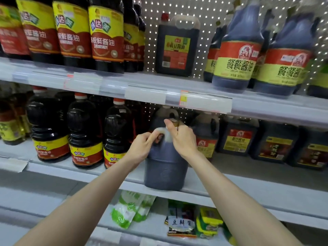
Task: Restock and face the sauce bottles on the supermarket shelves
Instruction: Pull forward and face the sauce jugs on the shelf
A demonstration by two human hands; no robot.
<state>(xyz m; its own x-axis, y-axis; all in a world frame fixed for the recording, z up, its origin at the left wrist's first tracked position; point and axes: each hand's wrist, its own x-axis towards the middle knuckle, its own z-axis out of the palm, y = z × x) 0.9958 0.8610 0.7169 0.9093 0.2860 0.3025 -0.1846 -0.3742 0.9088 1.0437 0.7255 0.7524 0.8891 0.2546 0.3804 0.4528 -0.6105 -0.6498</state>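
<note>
Your left hand curls its fingers round the pale loop handle of the sauce jug. Your right hand is closed over the jug's top, thumb pointing up; the cap is hidden beneath it. The jug stands upright at the front edge of the middle shelf, its plain dark side toward you. Red-capped soy bottles stand just left of it, and similar jugs sit behind and to the right. Green packets lie on the shelf below.
</note>
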